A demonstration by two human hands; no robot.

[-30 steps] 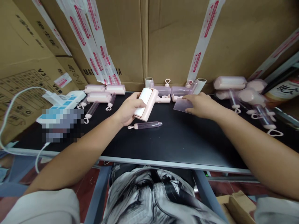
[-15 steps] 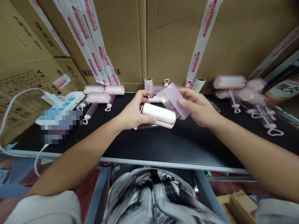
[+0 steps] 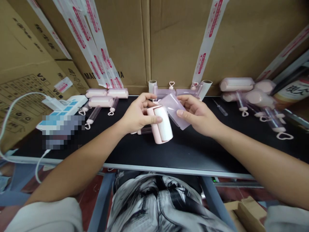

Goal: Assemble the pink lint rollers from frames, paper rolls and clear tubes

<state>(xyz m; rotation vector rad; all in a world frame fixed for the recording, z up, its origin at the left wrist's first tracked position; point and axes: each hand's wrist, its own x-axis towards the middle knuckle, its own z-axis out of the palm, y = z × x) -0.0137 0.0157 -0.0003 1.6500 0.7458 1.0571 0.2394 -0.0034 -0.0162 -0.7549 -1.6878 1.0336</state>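
Note:
My left hand [image 3: 140, 114] is closed around a pink lint roller head [image 3: 162, 125] with a white sticky roll in it. It tilts so that its free end points down toward me. Beside it, my right hand [image 3: 196, 112] pinches a translucent lilac plastic cover [image 3: 177, 112] between thumb and fingers. The cover's left corner is close to the roller's top end; whether they touch I cannot tell. Behind my hands lie clear lilac handles with pink heart-shaped loops [image 3: 171, 84], partly hidden. White paper rolls [image 3: 152, 87] stand near them at the back.
Covered pink rollers [image 3: 101, 100] and handles lie at the left. More are heaped at the right [image 3: 238, 84], near a screwdriver [image 3: 220, 108]. A white power strip [image 3: 72, 103] with cables sits far left. Cardboard boxes [image 3: 173, 42] wall off the back of the black table [image 3: 193, 154].
My left hand has turned the roller from nearly level to steeply downward. The cover in my right hand has shifted left and rotated, showing its broad face.

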